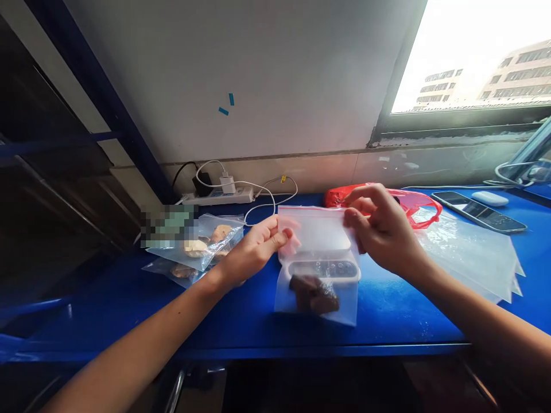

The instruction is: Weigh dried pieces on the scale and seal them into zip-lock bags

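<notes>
A clear zip bag (316, 229) with a red seal strip hangs upright between my hands, dark brown chunks (316, 293) lying at its bottom. My left hand (262, 244) pinches its left edge near the top. With thumb and fingers closed, my right hand (379, 226) grips the top right corner at the seal. Behind the bag, and partly seen through it, a white kitchen scale (353, 271) sits on the blue table (241, 327).
Filled zip bags (210, 244) with pale brown pieces lie left. At right are flat plastic bags (477, 264), a red plastic bag (340, 197), a phone (480, 211) and a white case (489, 198). A power strip (219, 196) with cables runs along the wall.
</notes>
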Tool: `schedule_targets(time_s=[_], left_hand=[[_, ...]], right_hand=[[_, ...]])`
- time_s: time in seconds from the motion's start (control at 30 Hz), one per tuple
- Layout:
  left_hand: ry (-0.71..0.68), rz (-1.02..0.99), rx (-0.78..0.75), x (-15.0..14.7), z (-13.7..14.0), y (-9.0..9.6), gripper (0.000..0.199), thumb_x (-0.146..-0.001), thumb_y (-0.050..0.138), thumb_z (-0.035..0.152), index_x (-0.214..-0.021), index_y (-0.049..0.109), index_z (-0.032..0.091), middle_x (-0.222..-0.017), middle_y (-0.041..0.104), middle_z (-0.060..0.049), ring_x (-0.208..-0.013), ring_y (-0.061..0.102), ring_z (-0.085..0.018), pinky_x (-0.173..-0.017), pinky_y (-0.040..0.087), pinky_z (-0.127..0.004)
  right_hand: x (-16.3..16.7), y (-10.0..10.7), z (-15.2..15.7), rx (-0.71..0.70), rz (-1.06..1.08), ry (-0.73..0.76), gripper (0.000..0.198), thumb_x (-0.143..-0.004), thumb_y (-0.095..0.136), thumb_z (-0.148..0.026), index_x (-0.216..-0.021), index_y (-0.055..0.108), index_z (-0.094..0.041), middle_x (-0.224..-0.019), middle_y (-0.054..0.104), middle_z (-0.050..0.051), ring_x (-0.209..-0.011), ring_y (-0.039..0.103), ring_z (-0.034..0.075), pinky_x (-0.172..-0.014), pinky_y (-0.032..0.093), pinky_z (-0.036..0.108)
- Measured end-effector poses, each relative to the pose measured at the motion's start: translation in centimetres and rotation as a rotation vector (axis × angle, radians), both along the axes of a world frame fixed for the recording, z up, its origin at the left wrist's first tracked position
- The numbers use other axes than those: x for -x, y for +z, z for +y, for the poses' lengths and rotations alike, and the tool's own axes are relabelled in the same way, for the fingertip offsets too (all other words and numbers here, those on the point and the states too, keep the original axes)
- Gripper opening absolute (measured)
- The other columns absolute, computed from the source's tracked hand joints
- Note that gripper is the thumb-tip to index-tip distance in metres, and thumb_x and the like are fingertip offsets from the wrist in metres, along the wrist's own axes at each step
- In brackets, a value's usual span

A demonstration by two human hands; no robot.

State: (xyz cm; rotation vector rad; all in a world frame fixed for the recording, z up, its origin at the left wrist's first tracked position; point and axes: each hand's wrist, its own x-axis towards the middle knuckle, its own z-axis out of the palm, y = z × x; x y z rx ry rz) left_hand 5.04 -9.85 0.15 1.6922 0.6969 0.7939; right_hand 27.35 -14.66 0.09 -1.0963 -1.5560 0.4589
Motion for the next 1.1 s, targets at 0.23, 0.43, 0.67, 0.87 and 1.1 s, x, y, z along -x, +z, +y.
schedule_targets(time_s=[0.23, 0.43, 0.67, 0.87, 1.1], left_hand=[[0.270, -0.075, -0.016, -0.2, 0.3, -0.1, 0.021, -0.083, 0.065, 0.035, -0.083, 0.057, 0.016, -0.071, 0.061, 0.001, -0.060, 0.055, -0.011, -0.065, 0.048, -0.026], [0.339, 0.087, -0.268, -0.2, -0.6, 0.2, 0.021, -0.088, 0.059, 0.036, -0.081, 0.057, 0.016, -0.069, 0.062, -0.001, -0.064, 0.058, -0.013, -0.062, 0.046, -0.025], [0.243, 0.301, -0.868, -0.8, -3.0, -0.9, 0.014, -0.093, 0.052, 0.026, -0.083, 0.059, 0.019, -0.075, 0.064, -0.002, -0.067, 0.059, -0.014, -0.064, 0.045, -0.027], [0.195, 0.350, -0.847, -1.0, -2.7, -1.0, 0.012, -0.093, 0.053, 0.024, -0.085, 0.058, 0.019, -0.075, 0.064, -0.002, -0.068, 0.060, -0.015, -0.065, 0.045, -0.027], [0.096, 0.390, -0.843, -1.3, -2.0, -1.3, 0.014, -0.093, 0.050, 0.019, -0.085, 0.061, 0.017, -0.082, 0.067, -0.004, -0.076, 0.061, -0.017, -0.071, 0.044, -0.028]], right_hand=[[-0.6, -0.5, 0.6, 0.007, -0.130, 0.039, 0.010, -0.091, 0.049, -0.025, -0.098, 0.053, -0.018, -0.072, 0.055, -0.001, -0.061, 0.055, 0.008, -0.051, 0.045, 0.022], [-1.0, 1.1, 0.0, -0.150, -0.456, -0.034, 0.015, -0.090, 0.054, -0.029, -0.096, 0.063, -0.018, -0.091, 0.063, 0.007, -0.079, 0.059, 0.015, -0.066, 0.048, 0.030], [2.2, 1.2, -1.8, -0.209, -0.820, 0.065, 0.011, -0.083, 0.056, -0.017, -0.085, 0.067, -0.017, -0.081, 0.066, 0.005, -0.079, 0.056, 0.018, -0.074, 0.043, 0.034], [2.2, 0.5, -1.4, -0.099, -0.777, 0.102, 0.016, -0.086, 0.053, -0.017, -0.079, 0.067, -0.016, -0.076, 0.065, 0.003, -0.073, 0.056, 0.014, -0.068, 0.038, 0.028], [2.6, -0.3, -1.1, -0.057, -0.878, 0.074, 0.015, -0.084, 0.051, -0.014, -0.078, 0.066, -0.014, -0.077, 0.065, 0.005, -0.073, 0.055, 0.015, -0.068, 0.038, 0.029]])
